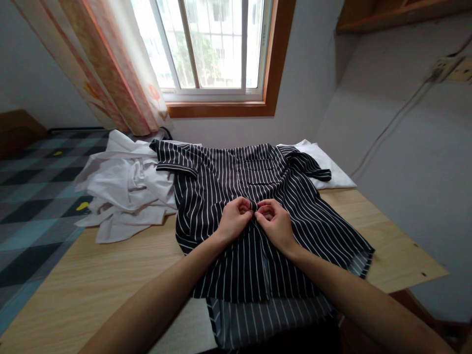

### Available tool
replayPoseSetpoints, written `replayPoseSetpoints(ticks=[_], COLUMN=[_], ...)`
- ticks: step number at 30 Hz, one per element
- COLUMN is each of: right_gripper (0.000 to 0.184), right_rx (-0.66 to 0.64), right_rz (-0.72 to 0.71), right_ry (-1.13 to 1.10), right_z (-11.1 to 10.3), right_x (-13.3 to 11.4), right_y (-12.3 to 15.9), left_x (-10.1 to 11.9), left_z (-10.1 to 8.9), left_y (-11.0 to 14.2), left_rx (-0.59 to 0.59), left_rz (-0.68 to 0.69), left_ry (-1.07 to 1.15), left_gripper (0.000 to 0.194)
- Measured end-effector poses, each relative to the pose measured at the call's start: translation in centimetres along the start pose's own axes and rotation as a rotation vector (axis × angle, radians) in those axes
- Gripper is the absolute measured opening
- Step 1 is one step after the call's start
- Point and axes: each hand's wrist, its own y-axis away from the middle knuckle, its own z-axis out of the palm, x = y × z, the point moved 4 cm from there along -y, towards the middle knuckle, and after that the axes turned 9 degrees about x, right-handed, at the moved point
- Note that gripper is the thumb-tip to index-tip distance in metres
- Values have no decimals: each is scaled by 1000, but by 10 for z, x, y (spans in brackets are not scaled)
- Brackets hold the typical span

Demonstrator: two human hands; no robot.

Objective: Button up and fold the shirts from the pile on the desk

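Observation:
A black shirt (214, 182) with white stripes lies spread on the wooden board, its short sleeves out to either side and its collar end toward the window. My left hand (236, 216) and my right hand (273, 221) meet at the middle of its front. Both pinch the shirt's cloth along the front opening, fingertips almost touching. Whether a button sits between them is hidden by the fingers. Below my hands the front edges part slightly, and the back hem hangs over the board's near edge, showing its paler inner side.
Crumpled white clothes (129, 182) lie at the left, and another white cloth (328, 164) is at the back right. The wooden board (387, 236) borders a checked bedspread (29, 221). A window (210, 49) with a curtain (114, 64) is behind; a cord (387, 125) runs down the right wall.

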Motion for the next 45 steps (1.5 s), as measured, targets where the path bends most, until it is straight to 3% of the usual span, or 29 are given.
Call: replayPoseSetpoints(ticks=[10,20,25,31,34,40,43,45], right_gripper=[16,16,18,33,37,42,42,38], right_rx=[0,-43,-107,-155,-165,-176,-148,-117], right_rz=[31,-56,97,358,435,493,464,429], right_ry=[17,139,-104,-353,-406,-451,-396,-341], right_z=[-3,-4,-1,1,3,3,1,0], right_x=[1,-3,13,22,24,28,31,34], right_y=[-1,-2,-10,-15,-13,-12,-14,-15], left_x=[0,-2,-3,-10,-9,9,8,6], left_z=[-2,-1,-4,-2,-2,-7,-5,-5], left_y=[-1,-2,-3,-4,-5,-2,1,0], left_rx=[-38,-40,-38,-148,-156,-129,-168,-127], left_rz=[-26,-14,-82,-256,-177,233,244,241], left_ry=[36,-9,92,286,173,-215,-246,-279], left_gripper=[15,15,14,18,17,12,11,9])
